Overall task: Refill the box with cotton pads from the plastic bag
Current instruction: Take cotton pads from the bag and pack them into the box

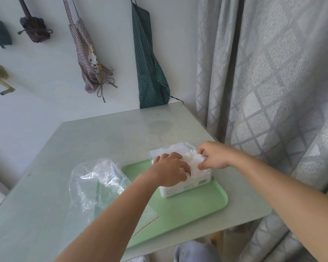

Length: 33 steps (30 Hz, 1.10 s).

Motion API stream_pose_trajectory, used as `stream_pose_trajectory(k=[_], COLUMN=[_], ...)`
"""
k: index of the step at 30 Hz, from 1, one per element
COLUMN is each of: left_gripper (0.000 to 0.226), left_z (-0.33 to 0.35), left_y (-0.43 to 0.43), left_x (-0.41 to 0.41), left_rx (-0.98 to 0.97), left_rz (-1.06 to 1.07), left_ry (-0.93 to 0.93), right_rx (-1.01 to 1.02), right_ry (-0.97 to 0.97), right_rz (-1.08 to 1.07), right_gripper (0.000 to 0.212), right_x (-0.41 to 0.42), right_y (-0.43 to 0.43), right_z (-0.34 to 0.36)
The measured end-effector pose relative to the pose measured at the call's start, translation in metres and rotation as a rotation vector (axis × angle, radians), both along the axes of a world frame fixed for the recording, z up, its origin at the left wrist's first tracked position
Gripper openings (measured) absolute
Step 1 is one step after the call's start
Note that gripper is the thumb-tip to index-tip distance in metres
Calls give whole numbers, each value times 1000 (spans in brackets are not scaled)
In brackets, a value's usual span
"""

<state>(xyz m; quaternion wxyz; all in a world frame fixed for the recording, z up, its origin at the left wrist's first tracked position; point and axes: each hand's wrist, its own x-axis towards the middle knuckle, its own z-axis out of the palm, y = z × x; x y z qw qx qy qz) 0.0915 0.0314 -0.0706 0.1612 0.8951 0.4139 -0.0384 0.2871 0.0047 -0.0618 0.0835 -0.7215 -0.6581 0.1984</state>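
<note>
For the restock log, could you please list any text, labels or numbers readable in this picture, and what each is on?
No text can be read.
White rectangular cotton-pad box: a barcode label and faint print on its front side, too small and blurred to read.
Crumpled clear plastic bag: no print visible.

The left hand (pixel 169 168) covers the near-left part of the box (pixel 186 186) opening, so the cotton pads (pixel 196 162) beneath it cannot be seen. The print and barcode on the box wall are too small to read. At nine o'clock, the picture's edge cuts off the worktop (pixel 112 133), and whatever is inside the crumpled plastic bag (pixel 97 178) cannot be told.
</note>
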Motion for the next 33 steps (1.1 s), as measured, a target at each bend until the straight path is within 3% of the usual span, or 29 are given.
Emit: stream_pose_trajectory(k=[6,13,15,17,19,25,27,30,33], left_gripper=[31,31,33,34,32,26,23,21,21], left_z=[-2,-8,-7,-8,-10,-11,-10,-10,-10], left_y=[4,9,7,8,9,11,11,9,9], left_x=[-4,-3,-2,-2,-2,-3,-4,-2,-3], left_rx=[-52,-108,-96,-85,-76,-44,-44,-44,-47], left_rz=[-3,-7,-3,-7,-14,48,53,56,65], left_ry=[-46,-74,-62,-67,-87,-235,-241,-235,-241], right_rx=[-33,67,52,24,-25,-180,-135,-54,-68], right_ry=[-282,-580,-566,-465,-380,-91,-59,-159,-118], right_rz=[78,147,108,43,14,-22,-68,-92,-95], right_gripper=[26,19,11,37,50,15,21,11,21], right_x=[-21,-46,-45,-42,-43,-38,-38,-46,-45], right_y=[0,-6,-1,7,11,9,6,5,6], right_z=[7,4,5,1,-1,6,2,-12,-12])
